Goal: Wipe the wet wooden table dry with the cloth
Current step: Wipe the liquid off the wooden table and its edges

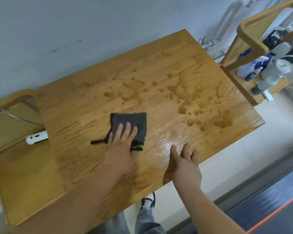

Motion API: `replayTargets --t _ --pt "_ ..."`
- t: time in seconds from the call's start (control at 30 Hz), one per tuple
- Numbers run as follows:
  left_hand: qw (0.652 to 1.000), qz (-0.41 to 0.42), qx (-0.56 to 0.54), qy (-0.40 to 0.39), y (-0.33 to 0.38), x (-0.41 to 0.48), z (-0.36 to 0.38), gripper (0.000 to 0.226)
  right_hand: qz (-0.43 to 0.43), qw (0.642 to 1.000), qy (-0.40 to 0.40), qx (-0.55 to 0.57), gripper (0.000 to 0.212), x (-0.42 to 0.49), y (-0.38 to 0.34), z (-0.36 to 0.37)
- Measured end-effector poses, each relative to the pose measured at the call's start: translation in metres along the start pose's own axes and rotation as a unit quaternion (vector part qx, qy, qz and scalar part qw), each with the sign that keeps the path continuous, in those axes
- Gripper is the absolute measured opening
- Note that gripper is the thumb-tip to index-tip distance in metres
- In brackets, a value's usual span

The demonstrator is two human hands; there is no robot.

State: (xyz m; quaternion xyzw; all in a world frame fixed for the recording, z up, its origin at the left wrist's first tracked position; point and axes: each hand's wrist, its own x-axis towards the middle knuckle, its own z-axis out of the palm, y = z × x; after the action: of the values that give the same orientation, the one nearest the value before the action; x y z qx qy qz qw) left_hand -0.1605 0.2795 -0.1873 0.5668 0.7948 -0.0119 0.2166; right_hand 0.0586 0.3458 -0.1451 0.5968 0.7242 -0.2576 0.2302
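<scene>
A wooden table [159,68] fills the middle of the head view, with dark water drops and puddles [220,122] spread across its centre and right side. A dark grey folded cloth [130,120] with a black loop and a green label lies flat on the table. My left hand [122,149] presses palm-down on the cloth's near half, fingers spread. My right hand [184,166] rests on the table's near edge to the right of the cloth, fingers on top and thumb at the edge, holding nothing.
A wooden chair [24,174] with a cane back stands at the left, with a white device [36,137] on it. Another chair [254,38] at the right holds bottles and bags. A white wall runs behind. My shoe [147,203] shows under the table.
</scene>
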Motion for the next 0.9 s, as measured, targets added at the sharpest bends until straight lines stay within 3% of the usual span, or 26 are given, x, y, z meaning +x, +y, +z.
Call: replayTargets --t 0.07,0.17,0.23,0.3,0.33,0.4,0.43,0.47,0.57,0.6,0.67,0.73,0.8,0.83,0.9 --pt "0.999 0.039 0.003 0.016 0.025 -0.036 0.025 0.085 0.002 1.0 0.002 -0.003 0.122 -0.001 0.003 0.001" --pt "0.957 0.281 0.055 -0.046 0.015 -0.064 0.034 0.081 -0.012 1.0 0.018 -0.006 0.118 -0.002 0.004 0.002" --pt "0.939 0.323 0.085 -0.078 -0.018 -0.044 0.022 0.083 -0.014 1.0 0.023 -0.006 0.117 -0.002 0.003 0.002" --pt "0.971 0.226 0.051 -0.056 -0.039 -0.035 0.019 0.091 -0.006 1.0 0.022 -0.003 0.119 -0.003 0.001 0.0" --pt "0.991 0.133 0.015 -0.012 -0.036 -0.042 0.022 0.092 -0.004 1.0 0.019 -0.002 0.12 -0.004 0.001 -0.001" --pt "0.998 -0.028 -0.02 0.047 -0.01 -0.068 0.042 0.091 -0.001 1.0 0.017 0.001 0.12 -0.004 0.001 -0.001" --pt "0.998 -0.033 -0.017 0.056 0.004 -0.086 0.054 0.093 0.001 1.0 0.017 -0.001 0.12 -0.004 0.001 -0.001" --pt "0.999 0.017 -0.003 0.048 0.012 -0.103 0.065 0.095 0.001 1.0 0.017 -0.007 0.12 -0.005 0.002 -0.001" --pt "0.953 0.277 0.117 -0.026 -0.017 -0.107 0.055 0.087 -0.003 0.999 0.022 -0.024 0.119 -0.005 0.001 -0.001" --pt "0.935 0.318 0.155 -0.034 -0.038 -0.097 0.046 0.085 -0.006 0.999 0.024 -0.024 0.119 -0.004 0.0 0.0" --pt "0.954 0.264 0.137 -0.025 -0.067 -0.074 0.033 0.082 -0.007 1.0 0.025 -0.011 0.119 -0.003 0.0 -0.001" --pt "0.997 0.067 0.041 0.017 -0.057 -0.07 0.028 0.084 -0.008 1.0 0.018 -0.002 0.119 -0.004 0.001 0.0" --pt "0.996 -0.076 -0.014 0.037 -0.014 -0.081 0.037 0.092 -0.007 1.0 0.015 -0.005 0.121 -0.004 0.003 0.003" --pt "0.997 -0.073 -0.011 0.029 0.009 -0.091 0.045 0.095 -0.007 1.0 0.016 -0.007 0.121 -0.003 0.004 0.004" --pt "0.998 0.069 0.014 -0.002 0.036 -0.112 0.061 0.099 -0.008 1.0 0.022 -0.015 0.116 -0.001 0.005 0.007"
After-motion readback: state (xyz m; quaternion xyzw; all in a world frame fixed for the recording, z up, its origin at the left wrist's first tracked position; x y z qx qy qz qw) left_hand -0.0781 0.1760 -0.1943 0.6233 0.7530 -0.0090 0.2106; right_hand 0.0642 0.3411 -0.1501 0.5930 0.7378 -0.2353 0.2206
